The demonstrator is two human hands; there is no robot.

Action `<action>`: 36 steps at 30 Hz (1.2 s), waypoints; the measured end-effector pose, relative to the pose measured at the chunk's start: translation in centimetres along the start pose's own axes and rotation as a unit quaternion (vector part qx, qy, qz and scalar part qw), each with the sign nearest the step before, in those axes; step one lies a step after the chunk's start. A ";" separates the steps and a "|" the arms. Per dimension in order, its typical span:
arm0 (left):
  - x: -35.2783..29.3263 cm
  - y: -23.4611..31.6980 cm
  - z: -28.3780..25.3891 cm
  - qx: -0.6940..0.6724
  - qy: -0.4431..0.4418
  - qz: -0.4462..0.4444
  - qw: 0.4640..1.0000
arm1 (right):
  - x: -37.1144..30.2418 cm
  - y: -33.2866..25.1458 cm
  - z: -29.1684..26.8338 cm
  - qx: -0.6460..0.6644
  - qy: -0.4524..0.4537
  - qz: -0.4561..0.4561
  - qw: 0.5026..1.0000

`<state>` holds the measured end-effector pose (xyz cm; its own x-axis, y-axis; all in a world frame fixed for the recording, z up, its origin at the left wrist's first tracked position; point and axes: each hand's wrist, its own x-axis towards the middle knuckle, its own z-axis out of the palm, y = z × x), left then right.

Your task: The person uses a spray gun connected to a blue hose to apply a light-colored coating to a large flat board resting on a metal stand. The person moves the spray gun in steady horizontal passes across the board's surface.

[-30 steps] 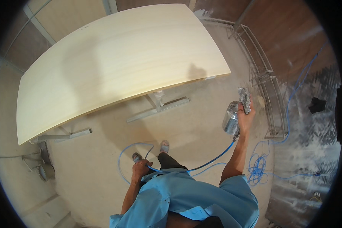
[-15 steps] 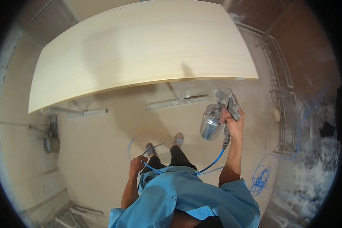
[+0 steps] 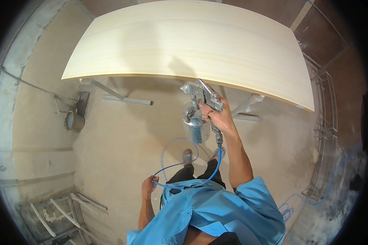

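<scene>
My right hand [image 3: 220, 117] grips a metal spray gun [image 3: 210, 98] by its handle, close to the near edge of a large pale wooden panel [image 3: 184, 45]. Below the gun hangs its silvery paint cup [image 3: 196, 122]. From the handle's base a blue air hose [image 3: 218, 161] curves down past my waist. My left hand [image 3: 149, 183], low at the left, has its fingers closed around another stretch of that hose. The panel rests on a metal stand, whose grey legs [image 3: 124, 99] show beneath it.
Metal racks [image 3: 329, 122] stand along the right side. Coiled blue hose [image 3: 288, 212] lies on the floor at lower right. A metal frame [image 3: 65, 216] sits at lower left, and a bucket-like container [image 3: 74, 121] is by the left wall.
The spray gun has moved left with my right hand, and its shadow on the panel has shifted. The panel appears farther right as the view has turned; my left hand still holds the hose.
</scene>
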<state>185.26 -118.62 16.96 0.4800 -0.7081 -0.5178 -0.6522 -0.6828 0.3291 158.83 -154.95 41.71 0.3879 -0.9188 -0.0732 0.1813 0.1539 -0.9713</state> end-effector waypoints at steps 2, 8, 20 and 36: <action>-1.2 1.6 -1.6 -0.019 0.011 0.006 1.000 | 2.1 -3.2 0.7 -0.031 -0.002 -0.023 0.999; 0.6 2.8 -1.1 -0.009 -0.027 0.036 0.999 | 2.5 -4.3 1.3 -0.086 0.026 -0.052 0.995; 8.9 8.2 10.7 0.038 -0.090 0.151 0.984 | -8.6 6.8 -18.1 -0.215 0.297 -0.007 0.930; 5.9 30.0 21.4 0.166 -0.226 0.399 0.873 | -24.1 3.2 -43.3 -0.385 0.564 -0.089 0.725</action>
<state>155.96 -139.47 6.87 -0.4365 -0.7396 -0.5124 -0.8432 0.1378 0.5196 110.92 -148.05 30.60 -0.6438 -0.6793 0.3522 -0.5896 0.1470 -0.7942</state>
